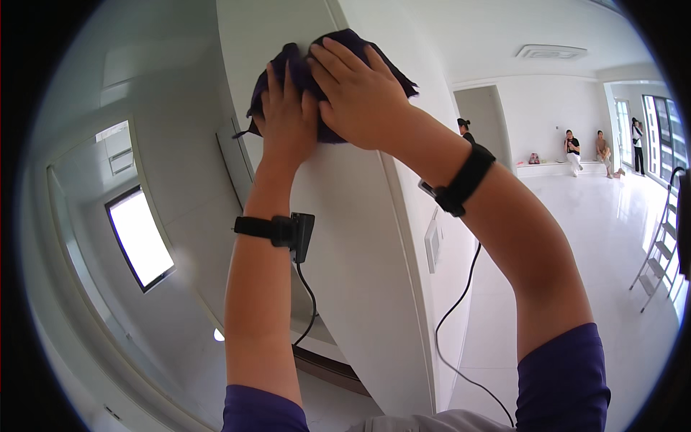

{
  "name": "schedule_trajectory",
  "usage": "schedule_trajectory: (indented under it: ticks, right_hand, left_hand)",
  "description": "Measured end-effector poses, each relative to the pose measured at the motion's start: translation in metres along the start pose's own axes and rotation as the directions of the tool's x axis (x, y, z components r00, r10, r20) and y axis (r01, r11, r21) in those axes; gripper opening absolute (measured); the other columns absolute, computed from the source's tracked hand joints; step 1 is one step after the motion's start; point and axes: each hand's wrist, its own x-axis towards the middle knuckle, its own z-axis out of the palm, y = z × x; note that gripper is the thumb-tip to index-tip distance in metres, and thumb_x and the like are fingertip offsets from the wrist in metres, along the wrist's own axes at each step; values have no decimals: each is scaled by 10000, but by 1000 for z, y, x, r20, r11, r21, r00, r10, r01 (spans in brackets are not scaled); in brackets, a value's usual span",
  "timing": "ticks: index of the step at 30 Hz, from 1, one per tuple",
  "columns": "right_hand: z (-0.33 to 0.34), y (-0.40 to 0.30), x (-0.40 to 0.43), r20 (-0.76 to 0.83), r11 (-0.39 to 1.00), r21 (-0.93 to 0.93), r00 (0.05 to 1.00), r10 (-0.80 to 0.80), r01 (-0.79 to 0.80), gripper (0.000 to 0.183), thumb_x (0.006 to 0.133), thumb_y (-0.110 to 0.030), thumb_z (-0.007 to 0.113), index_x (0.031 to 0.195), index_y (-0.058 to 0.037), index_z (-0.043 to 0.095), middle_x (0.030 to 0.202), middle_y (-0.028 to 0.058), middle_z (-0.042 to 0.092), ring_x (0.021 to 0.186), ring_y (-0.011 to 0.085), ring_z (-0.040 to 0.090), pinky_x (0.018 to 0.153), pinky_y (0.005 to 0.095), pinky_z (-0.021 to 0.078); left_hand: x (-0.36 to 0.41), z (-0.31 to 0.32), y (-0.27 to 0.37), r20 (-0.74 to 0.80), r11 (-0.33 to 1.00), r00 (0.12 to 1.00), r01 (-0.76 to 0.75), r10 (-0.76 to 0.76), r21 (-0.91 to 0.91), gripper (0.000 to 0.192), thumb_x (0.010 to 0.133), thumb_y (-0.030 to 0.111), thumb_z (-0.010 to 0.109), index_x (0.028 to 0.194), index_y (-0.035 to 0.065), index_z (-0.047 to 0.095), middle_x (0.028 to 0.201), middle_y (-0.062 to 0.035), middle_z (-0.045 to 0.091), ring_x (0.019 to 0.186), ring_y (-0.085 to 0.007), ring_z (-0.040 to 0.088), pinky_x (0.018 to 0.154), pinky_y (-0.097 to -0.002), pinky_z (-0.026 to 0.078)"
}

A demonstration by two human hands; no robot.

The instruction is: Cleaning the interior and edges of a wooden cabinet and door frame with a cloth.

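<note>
Both my arms reach up to a pale flat panel [345,216] with a raised edge strip. A dark purple cloth [345,43] lies bunched against its upper part. My left hand [286,116] presses on the cloth's left part with fingers spread upward. Just right of it, my right hand [359,92] lies flat over the cloth, its fingers pointing up and left. Black straps with small devices circle both forearms, and a thin cable hangs from each. The cloth hides the surface beneath it.
A wall switch panel [433,243] sits right of the edge strip. Several people are in the bright room behind, some seated on a low ledge [540,169]. A stepladder [656,264] stands at far right. A framed window [141,237] is at left.
</note>
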Motion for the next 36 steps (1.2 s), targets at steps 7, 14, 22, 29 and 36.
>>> schedule_trajectory:
  ticks: [7,14,22,29,36]
  right_hand:
    - [-13,-29,-39,48,974,71,976,210,-213,585,868,-314,547,1365,-18,465,1489,146,303,1355,472,249,1085,556,279]
    - [-71,-84,-160,200,963,234,976,88,-135,530,780,-219,591,1251,22,569,1435,214,376,1320,480,337,1078,507,340]
    - [-44,-39,-93,109,924,299,971,214,-237,531,836,-214,554,1326,-16,504,1441,175,349,1292,432,384,1057,472,364]
    - [-5,-8,-12,-15,959,155,970,244,-239,526,879,-269,555,1346,-42,477,1392,135,390,1280,384,400,1033,450,371]
    - [1,-6,-11,-29,915,265,947,321,-303,527,855,-254,597,1336,-62,496,1382,112,412,1277,374,405,990,443,399]
  left_hand:
    - [-60,-7,47,81,966,970,238,-230,-100,613,975,384,319,1476,35,256,1539,-256,166,1311,-465,314,1060,-616,208]
    - [-206,-60,136,184,966,971,185,-152,-182,583,966,305,335,1460,6,263,1511,-334,132,1259,-509,327,1055,-610,192]
    - [-95,-59,92,169,976,985,2,35,-216,541,971,254,347,1433,-20,285,1509,-326,144,1228,-480,369,1049,-568,242]
    - [-23,-12,15,50,994,994,-98,96,40,469,1007,308,280,1396,65,377,1534,-270,153,1284,-440,347,1064,-553,253]
    - [-19,-9,29,58,999,997,-49,50,-19,496,1009,371,252,1409,102,366,1538,-259,149,1331,-432,300,1094,-544,213]
